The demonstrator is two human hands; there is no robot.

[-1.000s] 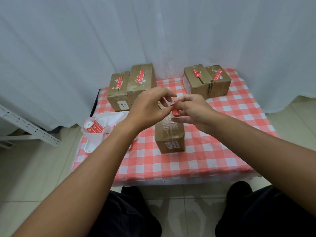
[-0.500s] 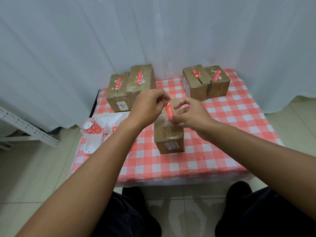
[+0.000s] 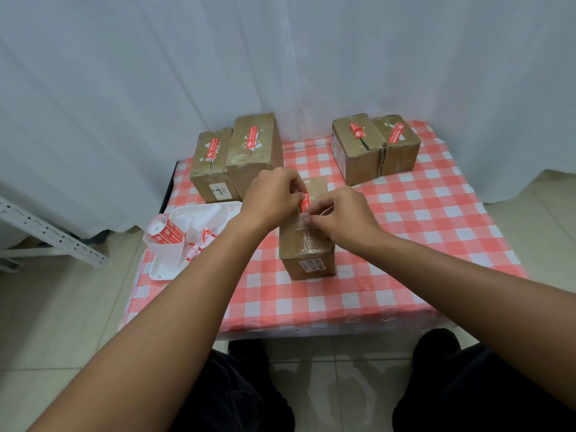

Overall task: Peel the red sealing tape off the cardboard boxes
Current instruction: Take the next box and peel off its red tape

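Observation:
A brown cardboard box (image 3: 307, 249) stands in the middle of the checked table. Over its top, my left hand (image 3: 271, 196) pinches the upper end of a strip of red tape (image 3: 304, 201), and my right hand (image 3: 341, 213) pinches the lower end against the box top. Two boxes at the back left (image 3: 254, 152) and two at the back right (image 3: 358, 151) each carry a red tape strip on top.
A white tray (image 3: 162, 271) at the table's left edge holds a roll of red labels (image 3: 165, 233) and several peeled scraps. The red-and-white cloth (image 3: 420, 219) covers the table. A white curtain hangs close behind. My dark-clothed knees are below the front edge.
The red strip was held in the air between both hands; both hands have since dropped onto the top of the middle box with it.

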